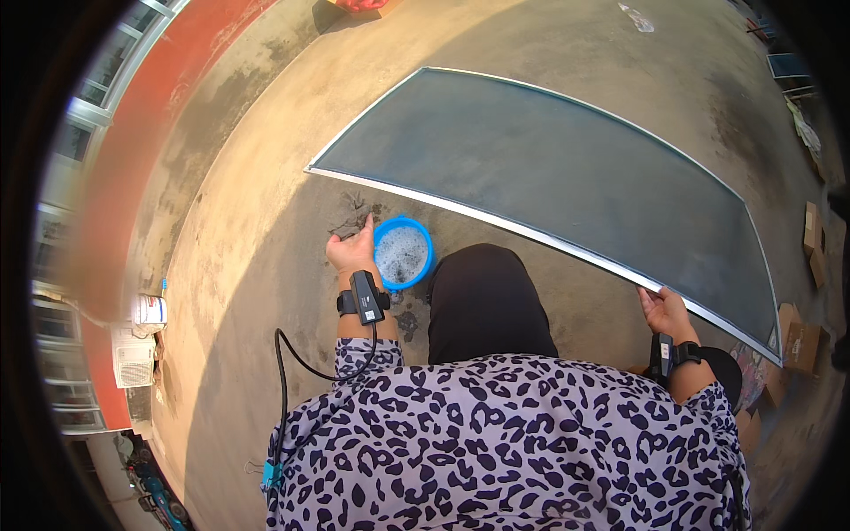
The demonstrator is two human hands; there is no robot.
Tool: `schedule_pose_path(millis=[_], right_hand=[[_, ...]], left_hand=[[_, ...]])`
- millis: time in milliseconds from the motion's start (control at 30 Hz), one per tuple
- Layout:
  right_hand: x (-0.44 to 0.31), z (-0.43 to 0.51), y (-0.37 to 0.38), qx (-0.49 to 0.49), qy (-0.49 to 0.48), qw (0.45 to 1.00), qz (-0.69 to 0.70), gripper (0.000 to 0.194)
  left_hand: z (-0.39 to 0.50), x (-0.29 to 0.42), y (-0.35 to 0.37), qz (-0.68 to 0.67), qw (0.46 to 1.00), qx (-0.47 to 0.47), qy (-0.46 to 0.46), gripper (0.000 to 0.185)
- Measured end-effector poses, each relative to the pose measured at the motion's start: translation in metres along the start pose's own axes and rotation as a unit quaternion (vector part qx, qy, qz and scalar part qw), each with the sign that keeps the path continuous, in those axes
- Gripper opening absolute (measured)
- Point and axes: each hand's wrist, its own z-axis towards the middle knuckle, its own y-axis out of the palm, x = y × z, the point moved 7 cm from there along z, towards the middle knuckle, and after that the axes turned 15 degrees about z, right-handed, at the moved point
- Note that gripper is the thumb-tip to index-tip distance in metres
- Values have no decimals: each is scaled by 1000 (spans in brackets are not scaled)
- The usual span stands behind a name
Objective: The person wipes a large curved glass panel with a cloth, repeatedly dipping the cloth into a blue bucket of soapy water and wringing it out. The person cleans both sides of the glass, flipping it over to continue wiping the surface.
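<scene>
A large window screen with dark mesh [558, 152] and a pale metal frame is held at a tilt above the concrete floor. My right hand [664, 312] grips the near long rail of its frame, towards the right end. My left hand [352, 251] is beside the left rim of a blue plastic basin [430, 252] with sudsy water. Just beyond its fingers is a crumpled grey patch [346, 222] that looks like a wet cloth; whether the hand holds it is unclear. Both wrists carry strapped black devices, and a cable runs from the left one.
My knee in dark trousers [491, 302] is right of the basin. Cardboard boxes [802, 348] stand at the right. A white bucket [150, 312] and an air-conditioner unit [134, 358] stand by the red-and-grey wall at left. Clear plastic [637, 18] lies on the far floor.
</scene>
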Motion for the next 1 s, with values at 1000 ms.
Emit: schedule_pose_path(millis=[1000], right_hand=[[24,-42,39,-36,-30,998,31,26]], left_hand=[[-237,-314,185,507,751,-308,-290,21]])
